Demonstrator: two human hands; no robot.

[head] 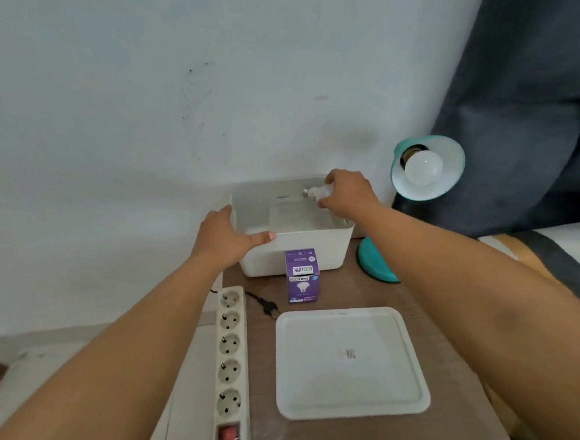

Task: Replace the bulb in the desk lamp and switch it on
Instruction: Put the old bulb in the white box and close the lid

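A teal desk lamp stands at the right of the table, its shade tilted toward me with a white bulb in the socket. My right hand is shut on a second white bulb, held sideways over the back of an open white box. My left hand grips the box's left front corner. A purple bulb carton stands in front of the box. The lamp's black plug lies loose on the table beside a white power strip with a red switch.
The box's white lid lies flat on the brown table near me. The lamp's teal base sits right of the box. A grey wall is behind, a dark curtain and bedding at the right.
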